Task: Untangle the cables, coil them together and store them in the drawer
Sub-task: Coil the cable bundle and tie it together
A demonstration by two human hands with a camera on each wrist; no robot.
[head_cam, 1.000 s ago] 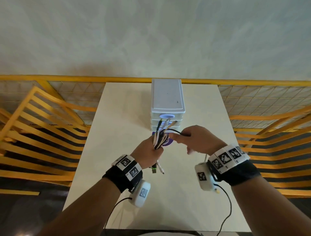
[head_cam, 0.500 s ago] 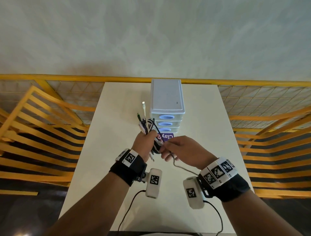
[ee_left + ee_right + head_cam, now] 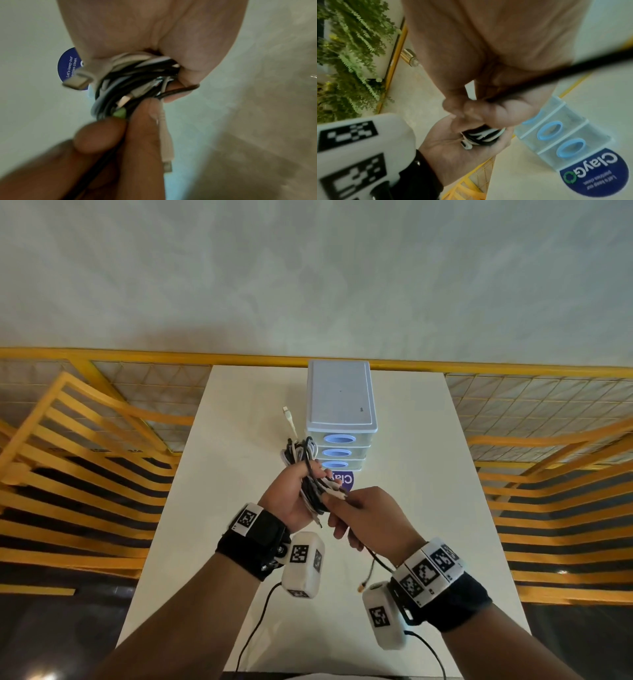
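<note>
My left hand (image 3: 294, 492) grips a coiled bundle of black and white cables (image 3: 310, 474) above the table, just in front of the drawer unit (image 3: 339, 405). One white plug end (image 3: 288, 418) sticks up out of the bundle. My right hand (image 3: 363, 513) pinches a loose black cable (image 3: 376, 559) right against the bundle; its orange-tipped plug (image 3: 360, 588) hangs by my right wrist. The left wrist view shows the bundle (image 3: 137, 81) in my palm and the right fingers (image 3: 106, 135) on the black strand. All three blue-handled drawers (image 3: 556, 128) look closed.
The small white drawer unit stands at the far middle of the cream table (image 3: 428, 508). A round purple sticker (image 3: 346, 479) lies on the table in front of it. Yellow slatted chairs (image 3: 68, 474) flank both sides, and a yellow rail (image 3: 137, 357) runs behind.
My left hand turned the bundle palm-up and shifted it left, so its plug ends now point up and left. My right hand drew the black cable down and in toward the bundle.
</note>
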